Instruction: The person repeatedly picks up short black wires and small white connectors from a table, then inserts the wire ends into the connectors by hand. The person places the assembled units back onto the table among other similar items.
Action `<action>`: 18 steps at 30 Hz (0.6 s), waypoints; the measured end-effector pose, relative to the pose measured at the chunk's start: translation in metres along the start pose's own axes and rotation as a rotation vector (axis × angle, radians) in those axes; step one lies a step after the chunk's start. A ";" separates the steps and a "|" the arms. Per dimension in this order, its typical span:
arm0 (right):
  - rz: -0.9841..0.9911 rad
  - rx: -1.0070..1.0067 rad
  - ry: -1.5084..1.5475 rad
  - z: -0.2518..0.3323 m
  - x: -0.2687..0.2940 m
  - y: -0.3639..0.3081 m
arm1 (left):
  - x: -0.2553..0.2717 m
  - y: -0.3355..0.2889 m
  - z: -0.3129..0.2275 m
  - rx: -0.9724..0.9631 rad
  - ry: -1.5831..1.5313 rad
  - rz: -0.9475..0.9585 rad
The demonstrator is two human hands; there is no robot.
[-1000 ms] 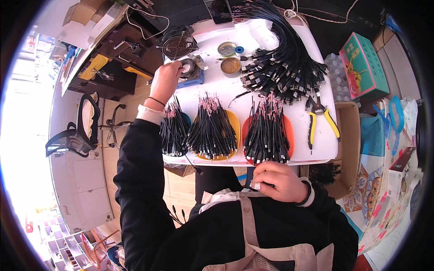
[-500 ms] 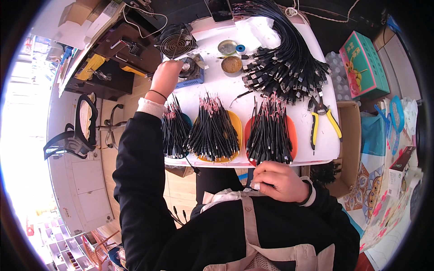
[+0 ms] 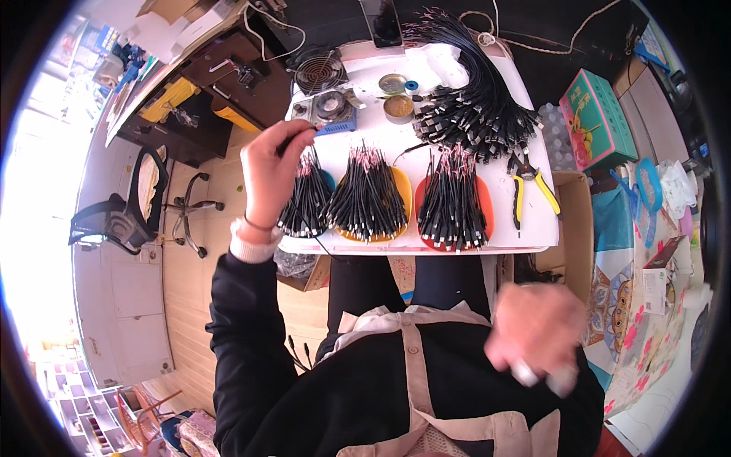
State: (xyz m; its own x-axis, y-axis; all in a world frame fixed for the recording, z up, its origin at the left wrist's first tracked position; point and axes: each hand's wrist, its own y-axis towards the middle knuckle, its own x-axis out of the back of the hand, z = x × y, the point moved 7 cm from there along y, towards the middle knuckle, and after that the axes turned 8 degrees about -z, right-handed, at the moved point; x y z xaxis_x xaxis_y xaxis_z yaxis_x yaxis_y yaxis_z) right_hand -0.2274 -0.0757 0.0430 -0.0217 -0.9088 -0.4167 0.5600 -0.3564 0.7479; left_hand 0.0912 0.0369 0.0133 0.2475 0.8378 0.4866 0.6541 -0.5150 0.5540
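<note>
My left hand [image 3: 268,171] is raised over the table's left front, near the small blue heating unit [image 3: 335,122] with a round top. Its thumb and fingers are pinched on a thin dark piece that looks like a black cable [image 3: 288,143]. My right hand [image 3: 535,329], smeared by motion, is off the table's front edge at the right; white coverings show on its fingertips. Short black cables with pinkish stripped ends lie bundled on a blue-green plate [image 3: 329,180], a yellow plate [image 3: 407,194] and an orange-red plate [image 3: 486,209].
A thick bundle of long black cables [image 3: 480,122] fills the far right. Yellow-handled wire strippers [image 3: 533,190] lie below it. Round tins [image 3: 398,109] and a fan [image 3: 320,72] stand at the back. A cardboard box [image 3: 572,221] is right of the table.
My left hand has drawn back from the heating unit toward me. My right hand has moved right and down, away from the orange-red plate. The view has shifted slightly.
</note>
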 end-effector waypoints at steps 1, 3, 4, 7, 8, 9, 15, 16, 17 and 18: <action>0.113 0.136 0.108 0.022 -0.012 0.009 | 0.008 -0.013 -0.013 0.044 -0.074 -0.034; 0.107 0.214 0.398 0.040 -0.038 0.016 | 0.020 -0.042 -0.038 0.100 -0.309 -0.047; 0.203 0.127 0.481 0.045 -0.051 0.024 | 0.025 -0.054 -0.046 0.155 -0.395 -0.056; 0.393 0.123 0.419 0.054 -0.089 0.030 | 0.029 -0.082 -0.062 0.316 -0.755 -0.052; 0.372 0.115 0.446 0.057 -0.097 0.030 | 0.027 -0.089 -0.067 0.361 -0.914 -0.038; 0.399 0.119 0.438 0.060 -0.104 0.028 | 0.024 -0.096 -0.072 0.404 -1.076 -0.013; 0.132 0.177 0.438 0.097 -0.116 -0.002 | 0.008 -0.121 -0.095 0.510 -1.276 0.134; 0.160 0.200 0.419 0.116 -0.119 -0.006 | 0.006 -0.123 -0.100 0.495 -1.288 0.155; 0.190 0.231 0.394 0.138 -0.123 -0.008 | 0.003 -0.124 -0.105 0.483 -1.301 0.173; 0.215 0.265 0.373 0.160 -0.129 -0.009 | 0.001 -0.125 -0.108 0.486 -1.302 0.158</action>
State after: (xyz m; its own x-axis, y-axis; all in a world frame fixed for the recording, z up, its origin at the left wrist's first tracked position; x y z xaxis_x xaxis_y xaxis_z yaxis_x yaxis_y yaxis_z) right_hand -0.3623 0.0101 0.1722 0.3950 -0.8456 -0.3591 0.2888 -0.2567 0.9223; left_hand -0.0672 0.0825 0.0172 0.6431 0.4801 -0.5966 0.6705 -0.7294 0.1358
